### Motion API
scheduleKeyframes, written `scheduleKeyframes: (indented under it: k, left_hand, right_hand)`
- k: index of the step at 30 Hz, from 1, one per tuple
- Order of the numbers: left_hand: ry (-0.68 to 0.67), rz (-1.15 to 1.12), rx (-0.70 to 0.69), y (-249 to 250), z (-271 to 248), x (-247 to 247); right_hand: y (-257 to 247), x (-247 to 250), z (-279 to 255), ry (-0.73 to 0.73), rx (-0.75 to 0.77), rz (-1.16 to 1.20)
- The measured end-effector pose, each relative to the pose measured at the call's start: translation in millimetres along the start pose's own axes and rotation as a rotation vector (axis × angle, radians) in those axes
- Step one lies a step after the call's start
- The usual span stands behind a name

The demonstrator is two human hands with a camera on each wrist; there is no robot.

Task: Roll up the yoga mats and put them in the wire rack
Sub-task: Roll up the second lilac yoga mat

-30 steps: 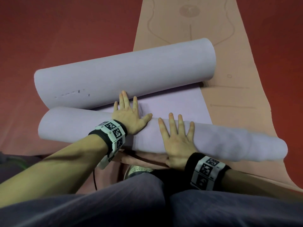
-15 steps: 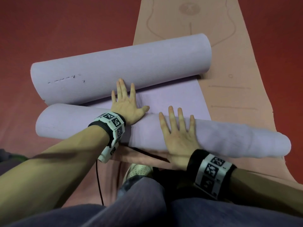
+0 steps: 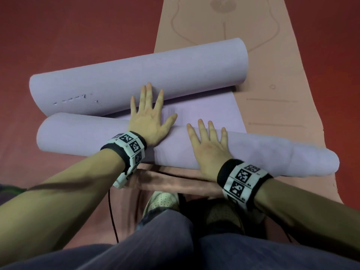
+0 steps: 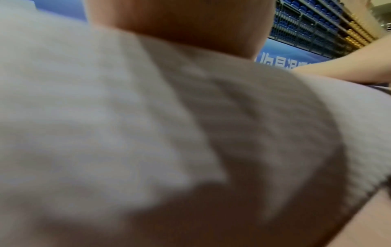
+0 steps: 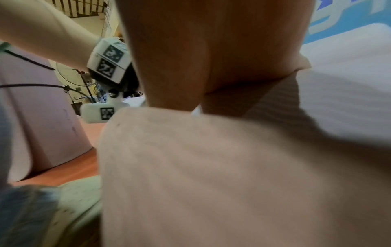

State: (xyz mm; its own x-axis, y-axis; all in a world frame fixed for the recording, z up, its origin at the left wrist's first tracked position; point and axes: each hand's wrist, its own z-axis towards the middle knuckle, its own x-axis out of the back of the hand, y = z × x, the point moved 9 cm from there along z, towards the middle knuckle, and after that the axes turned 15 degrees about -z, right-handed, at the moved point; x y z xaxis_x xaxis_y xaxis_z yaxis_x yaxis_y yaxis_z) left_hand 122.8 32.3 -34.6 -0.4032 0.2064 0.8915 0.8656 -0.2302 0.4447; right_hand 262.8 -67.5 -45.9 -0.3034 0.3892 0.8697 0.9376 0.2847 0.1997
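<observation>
A lilac yoga mat (image 3: 204, 114) lies across the floor with both ends curled into rolls: a thick far roll (image 3: 136, 75) and a thinner near roll (image 3: 81, 135). My left hand (image 3: 150, 115) presses flat on the near roll, fingers spread and reaching to the far roll. My right hand (image 3: 208, 143) lies flat on the same near roll further right, fingers straight. Under it all stretches a peach yoga mat (image 3: 263, 106), unrolled. Both wrist views are blurred, filled by lilac mat (image 4: 105, 133) and the palm (image 5: 222, 50). No wire rack is in view.
Red floor (image 3: 68, 36) surrounds the mats. My shoes (image 3: 161, 199) and grey trouser legs (image 3: 155, 240) sit just behind the near roll on the peach mat's curled near edge (image 3: 175, 182). A black cable (image 3: 112, 211) hangs from the left wrist.
Both hands have pushed the near roll forward, so it sits closer to the far roll and the flat strip between them is narrower. The left fingertips now reach the far roll.
</observation>
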Motion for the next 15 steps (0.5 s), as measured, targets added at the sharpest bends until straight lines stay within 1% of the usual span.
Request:
scheduleKeyframes:
  k: [3, 5, 7, 8, 11, 13, 15]
  left_hand:
    - [-0.049, 0.097, -0.117, 13.1, -13.4, -8.6]
    - [-0.148, 0.107, -0.114, 14.6, -21.2, -14.4]
    - [-0.267, 0.093, -0.105, 12.6, -29.2, -18.5]
    - [-0.303, 0.104, -0.129, 12.9, -33.5, -18.5]
    - [-0.370, 0.168, -0.204, 15.2, -48.0, -19.3]
    - [-0.406, 0.211, -0.212, 17.9, -56.2, -22.8]
    - [-0.421, 0.230, -0.235, 28.4, -68.4, -26.7]
  right_hand:
    - [8.4, 3.3, 15.3, -0.041, -0.015, -0.047]
    - [9.3, 3.9, 17.7, -0.056, -0.007, -0.072]
    - [7.8, 4.2, 12.8, -0.027, 0.009, -0.135]
    - [6.3, 5.4, 9.5, -0.002, 0.020, -0.172]
    - [1.9, 9.0, -1.2, 0.054, 0.053, -0.208]
    - [2.0, 10.4, -9.9, 0.080, 0.072, -0.207]
    - [3.6, 4.8, -23.3, 0.071, 0.088, -0.193]
